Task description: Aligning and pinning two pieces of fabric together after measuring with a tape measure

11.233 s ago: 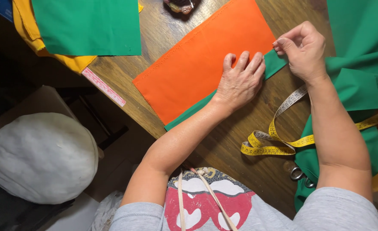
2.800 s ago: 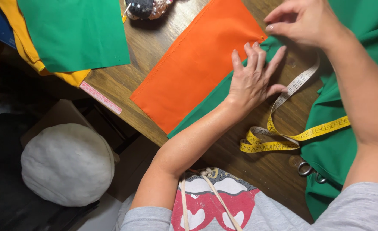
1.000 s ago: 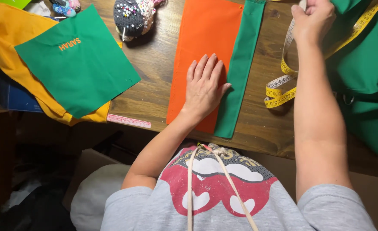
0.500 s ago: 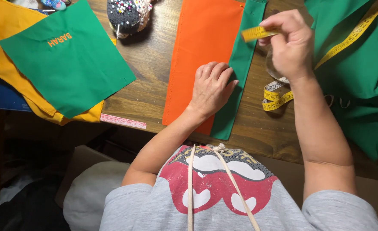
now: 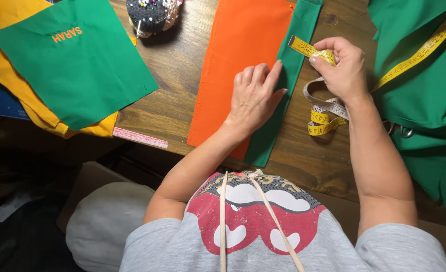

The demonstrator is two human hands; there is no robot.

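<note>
Your hands work the orange and green fabric with a tape measure.

Your left hand [image 5: 255,95] lies flat, grip released, pressing the orange fabric panel [image 5: 240,65] where it overlaps the green fabric strip [image 5: 283,100] on the wooden desk [image 5: 182,85]. Just beside it, your right hand [image 5: 341,68] pinches the yellow tape measure [image 5: 306,49], its end over the strip. Farther off sit a pincushion [image 5: 152,15] and a green fabric square [image 5: 76,60].

Yellow tape measure [image 5: 323,113] coils beside orange cloth [image 5: 238,60].
</note>
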